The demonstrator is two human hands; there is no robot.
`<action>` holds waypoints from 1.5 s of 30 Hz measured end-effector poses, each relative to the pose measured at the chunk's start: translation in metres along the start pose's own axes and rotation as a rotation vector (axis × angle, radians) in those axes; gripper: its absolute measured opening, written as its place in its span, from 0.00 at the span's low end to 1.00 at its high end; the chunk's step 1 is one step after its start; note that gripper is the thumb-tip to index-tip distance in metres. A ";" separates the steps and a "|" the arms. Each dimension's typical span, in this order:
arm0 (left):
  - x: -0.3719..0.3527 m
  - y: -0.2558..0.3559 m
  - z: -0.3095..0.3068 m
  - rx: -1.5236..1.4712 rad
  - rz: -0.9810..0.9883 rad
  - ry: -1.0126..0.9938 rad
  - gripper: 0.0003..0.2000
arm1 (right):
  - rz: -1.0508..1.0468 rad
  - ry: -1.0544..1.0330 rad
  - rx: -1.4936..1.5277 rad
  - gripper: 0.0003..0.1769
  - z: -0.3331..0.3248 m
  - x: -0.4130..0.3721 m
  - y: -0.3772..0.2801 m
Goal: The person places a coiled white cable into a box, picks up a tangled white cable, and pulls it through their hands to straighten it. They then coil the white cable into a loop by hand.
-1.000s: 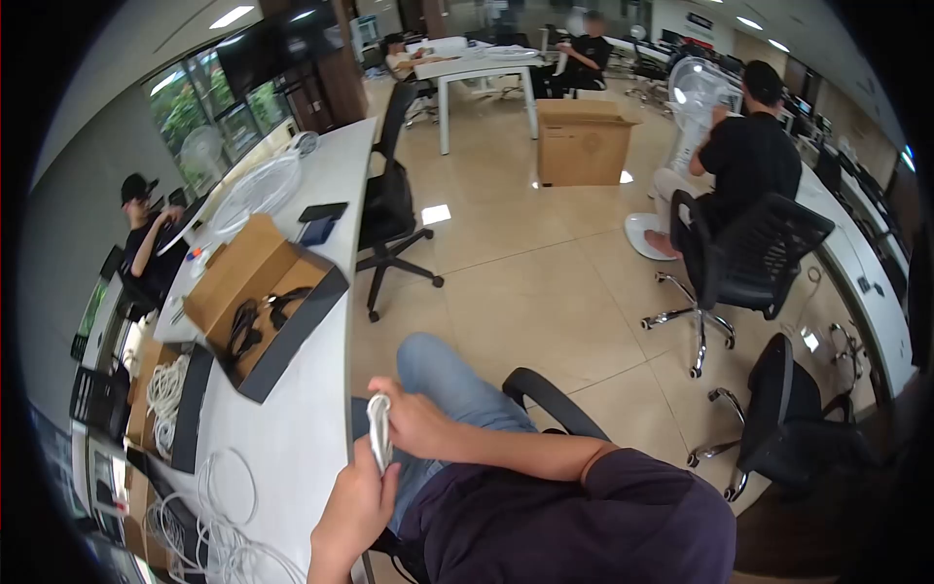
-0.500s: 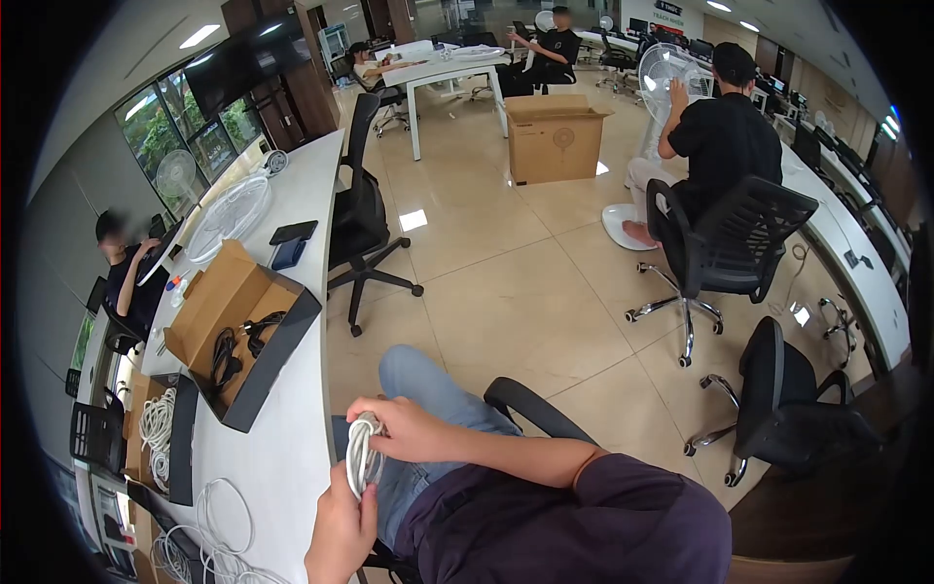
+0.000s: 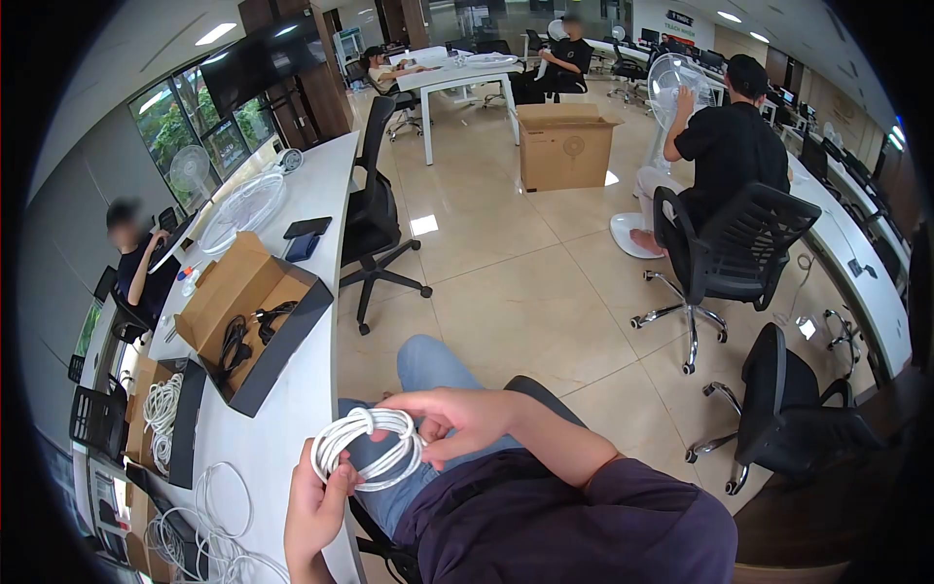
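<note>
A coiled white cable [image 3: 399, 465] is held up over my lap, its loops spread into an oval with a wrap of cable around the top. My left hand [image 3: 323, 490] grips the coil's left side between thumb and fingers. On the right side, my right hand [image 3: 452, 420] has its fingers closed at the loops, with thumb and fingertips at the coil's edge. Loose white cable [image 3: 222, 526] lies in wide loops on the white table [image 3: 268, 467] at my left.
On the table stand an open box [image 3: 255, 326] with black cables and another box [image 3: 187, 423] of bundled white cables. A fan guard [image 3: 243, 209] lies farther back. A carton [image 3: 567, 151] and office chairs [image 3: 730, 253] stand on the floor. A person [image 3: 735, 136] sits at a fan [image 3: 671, 92].
The coil has turned from edge-on to facing me, and its loops now show as a wide oval. My right hand has shifted to the coil's right side; my left hand has moved slightly left.
</note>
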State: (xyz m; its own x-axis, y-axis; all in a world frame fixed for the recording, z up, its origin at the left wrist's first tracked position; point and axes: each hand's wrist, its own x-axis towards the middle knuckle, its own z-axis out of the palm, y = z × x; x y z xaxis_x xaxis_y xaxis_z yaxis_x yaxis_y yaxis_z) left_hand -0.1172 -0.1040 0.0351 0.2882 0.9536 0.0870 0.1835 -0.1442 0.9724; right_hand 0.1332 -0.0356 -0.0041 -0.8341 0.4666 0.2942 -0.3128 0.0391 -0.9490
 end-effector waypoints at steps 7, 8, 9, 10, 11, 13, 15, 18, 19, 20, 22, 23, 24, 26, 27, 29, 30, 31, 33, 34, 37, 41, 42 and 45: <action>-0.008 0.007 -0.009 -0.194 0.018 -0.186 0.05 | -0.049 -0.218 0.298 0.48 0.003 -0.012 0.004; -0.009 0.007 -0.008 -0.186 0.022 -0.173 0.05 | -0.049 -0.195 0.290 0.48 0.005 -0.011 0.003; -0.009 0.008 -0.007 -0.178 0.028 -0.161 0.05 | -0.049 -0.171 0.282 0.48 0.006 -0.011 0.002; -0.010 0.008 -0.006 -0.170 0.034 -0.149 0.05 | -0.045 -0.152 0.244 0.47 0.006 -0.009 0.003; -0.010 0.008 -0.006 -0.182 0.038 -0.149 0.05 | -0.042 -0.132 0.205 0.46 0.005 -0.007 0.004; -0.011 0.006 -0.005 -0.207 0.042 -0.151 0.05 | -0.044 -0.084 0.099 0.45 0.006 -0.002 0.005; -0.012 0.007 -0.004 -0.166 0.024 -0.107 0.04 | -0.056 -0.031 -0.035 0.44 0.007 0.003 0.004; -0.014 0.006 -0.004 -0.136 0.024 -0.039 0.04 | -0.079 0.076 -0.148 0.41 0.010 0.013 0.011; -0.014 0.005 -0.004 -0.132 0.029 -0.022 0.04 | -0.081 0.103 -0.168 0.40 0.011 0.016 0.014; -0.014 0.005 -0.003 -0.121 0.024 -0.004 0.04 | -0.081 0.133 -0.188 0.39 0.012 0.019 0.016; -0.013 0.004 -0.002 -0.101 0.014 0.030 0.05 | -0.080 0.192 -0.284 0.35 0.012 0.026 0.016; -0.012 0.003 -0.003 -0.092 -0.003 0.022 0.05 | -0.099 0.206 -0.328 0.35 0.011 0.029 0.019; -0.010 0.001 -0.004 -0.084 -0.020 0.018 0.06 | -0.118 0.216 -0.371 0.34 0.009 0.033 0.021; -0.004 -0.006 -0.005 -0.112 -0.006 0.046 0.06 | -0.095 0.235 -0.436 0.34 0.003 0.040 0.016; 0.000 -0.010 -0.009 -0.133 -0.013 0.040 0.06 | -0.074 0.236 -0.446 0.34 -0.001 0.045 0.014; 0.010 -0.020 -0.018 -0.179 -0.025 0.031 0.06 | -0.030 0.238 -0.469 0.34 -0.008 0.056 0.017; 0.013 -0.028 -0.022 -0.214 -0.049 0.066 0.05 | -0.096 0.237 -0.488 0.32 -0.013 0.064 0.023; 0.017 -0.034 -0.028 -0.245 -0.064 0.075 0.05 | -0.056 0.234 -0.498 0.32 -0.016 0.069 0.027; 0.024 -0.045 -0.038 -0.305 -0.087 0.097 0.05 | 0.020 0.223 -0.522 0.32 -0.022 0.078 0.030; 0.027 -0.050 -0.041 -0.355 -0.081 0.110 0.06 | -0.005 0.233 -0.503 0.32 -0.024 0.083 0.040; 0.033 -0.054 -0.049 -0.427 -0.124 0.154 0.07 | -0.017 0.234 -0.465 0.32 -0.028 0.092 0.045; 0.041 -0.070 -0.055 -0.598 -0.128 0.212 0.09 | 0.009 0.220 -0.445 0.32 -0.039 0.100 0.050; 0.033 -0.107 -0.076 -0.719 -0.063 0.063 0.18 | -0.010 0.206 -0.474 0.35 -0.043 0.102 0.056; 0.033 -0.100 -0.073 -0.825 -0.185 0.217 0.19 | 0.067 0.172 -0.439 0.34 -0.051 0.110 0.065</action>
State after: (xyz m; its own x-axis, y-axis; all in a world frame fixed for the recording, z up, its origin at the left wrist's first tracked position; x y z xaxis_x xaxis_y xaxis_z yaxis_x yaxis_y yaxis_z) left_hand -0.1946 -0.0384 -0.0434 0.1206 0.9842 -0.1297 -0.5537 0.1752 0.8141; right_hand 0.0443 0.0629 -0.0394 -0.7471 0.6187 0.2431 -0.0090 0.3563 -0.9343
